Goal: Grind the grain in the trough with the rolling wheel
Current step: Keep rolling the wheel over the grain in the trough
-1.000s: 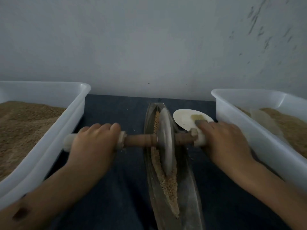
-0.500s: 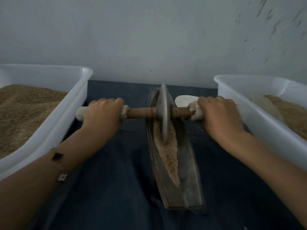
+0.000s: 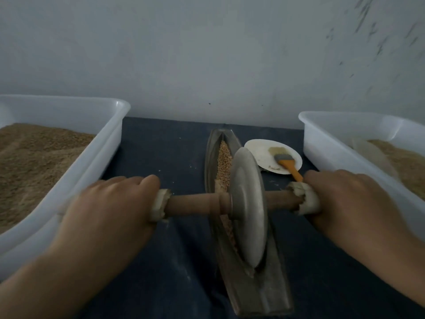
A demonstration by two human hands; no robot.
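Both hands — left hand [image 3: 110,203] and right hand [image 3: 345,201] — grip the wooden axle [image 3: 193,202], crosswise to the long grey boat-shaped trough [image 3: 271,284]; the grey metal disc wheel [image 3: 249,203] sits mid-trough, tan grain [image 3: 224,162] lying ahead — away from the person.

Dark blue cloth surface [image 3: 165,153] carries metal trough [image 3: 259,284], white plate [image 3: 257,149], two white tubs [image 3: 110,143] [image 3: 322,143]

A: What can't you make out?
B: Both hands' fingers curl under the axle [image 3: 195,203], out of sight. The wheel [image 3: 249,203] hides the grain beneath it in the trough [image 3: 264,279].
A: And the edges?
B: The left tub [image 3: 101,143] and right tub [image 3: 322,139] are cut off. The brush [image 3: 286,163] handle ends behind the right hand [image 3: 351,203].
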